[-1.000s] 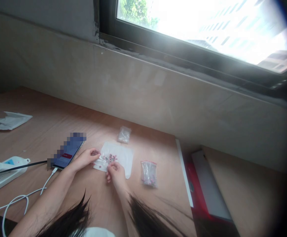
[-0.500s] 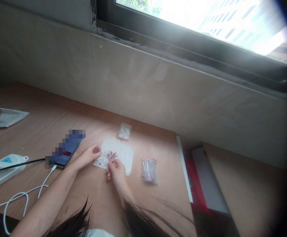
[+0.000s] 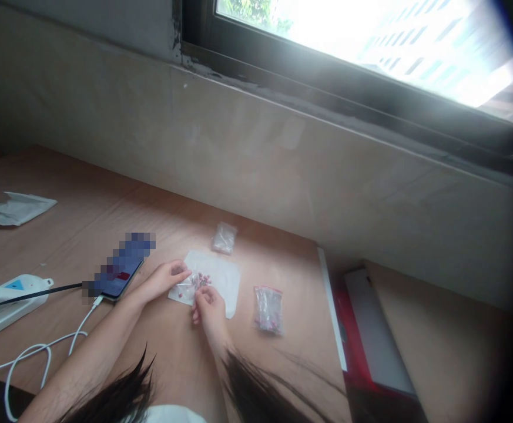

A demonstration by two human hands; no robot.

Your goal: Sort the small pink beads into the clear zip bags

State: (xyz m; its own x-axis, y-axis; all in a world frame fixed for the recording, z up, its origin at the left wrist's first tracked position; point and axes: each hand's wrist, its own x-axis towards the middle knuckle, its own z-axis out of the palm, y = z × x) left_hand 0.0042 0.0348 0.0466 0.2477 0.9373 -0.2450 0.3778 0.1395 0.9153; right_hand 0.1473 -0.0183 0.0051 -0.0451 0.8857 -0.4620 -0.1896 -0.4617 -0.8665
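We see small pink beads [image 3: 204,279] clustered on a white sheet [image 3: 227,281]. Beside them, the left hand [image 3: 168,278] curls loosely and the right hand [image 3: 210,303] pinches its fingertips; whether either grips anything, we cannot tell.

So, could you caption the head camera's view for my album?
Left hand and right hand beside pinkish pieces on a white sheet, between a phone and a plastic bag.

Phone [image 3: 123,284] (white cable [image 3: 98,301] plugged in); crumpled white packet [image 3: 20,210] far left; window [image 3: 348,53] above.
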